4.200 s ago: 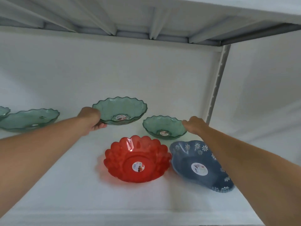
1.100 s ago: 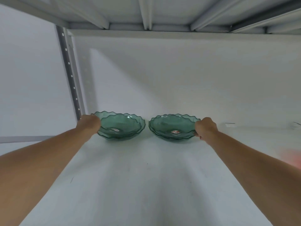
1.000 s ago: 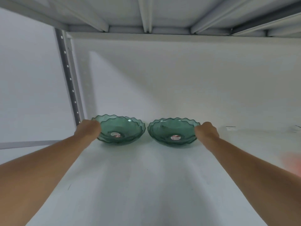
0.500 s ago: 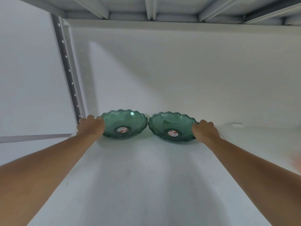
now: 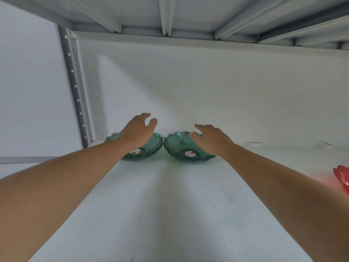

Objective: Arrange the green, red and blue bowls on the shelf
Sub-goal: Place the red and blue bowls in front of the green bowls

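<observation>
Two stacks of green scalloped bowls stand side by side at the back left of the white shelf (image 5: 170, 214). The left green stack (image 5: 153, 148) is partly covered by my left hand (image 5: 137, 129), which hovers above it with fingers spread, holding nothing. The right green stack (image 5: 179, 148) touches the left one; my right hand (image 5: 211, 138) floats over its right half, fingers apart and empty. A sliver of the red bowl (image 5: 342, 177) shows at the right edge. The blue bowl is out of view.
A grey perforated upright post (image 5: 72, 86) stands just left of the bowls. The shelf above (image 5: 170, 14) with its ribs hangs overhead. The white back wall (image 5: 207, 87) is close behind the bowls. Two small scraps (image 5: 255, 144) lie at the back right.
Both hands have let go of the bowl rims, lifted and opened above the two green stacks. The stacks stay where they were set, touching each other.
</observation>
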Available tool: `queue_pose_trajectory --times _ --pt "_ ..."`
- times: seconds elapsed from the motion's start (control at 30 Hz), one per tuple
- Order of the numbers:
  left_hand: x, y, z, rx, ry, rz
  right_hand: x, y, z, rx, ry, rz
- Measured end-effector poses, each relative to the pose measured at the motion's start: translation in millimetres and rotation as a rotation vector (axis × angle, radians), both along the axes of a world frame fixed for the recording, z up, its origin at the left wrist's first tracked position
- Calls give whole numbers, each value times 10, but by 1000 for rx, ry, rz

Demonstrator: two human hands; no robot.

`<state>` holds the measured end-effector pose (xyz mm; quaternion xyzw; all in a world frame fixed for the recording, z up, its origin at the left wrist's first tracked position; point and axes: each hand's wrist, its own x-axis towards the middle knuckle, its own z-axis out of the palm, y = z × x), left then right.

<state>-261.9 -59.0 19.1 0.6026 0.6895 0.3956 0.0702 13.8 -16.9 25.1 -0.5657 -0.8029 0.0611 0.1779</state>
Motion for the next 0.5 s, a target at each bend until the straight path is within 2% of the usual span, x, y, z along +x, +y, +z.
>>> queue_pose_trajectory --times 0.2,0.33,0.5 --pt "458 -108 -258 -40 18 -143 173 -332 -128 66 0 -67" --pt "803 -236 -305 -53 88 -158 396 -583 -203 49 -31 -61" --pt "1204 -530 -206 -66 122 -139 850 -857 -154 49 32 -86"
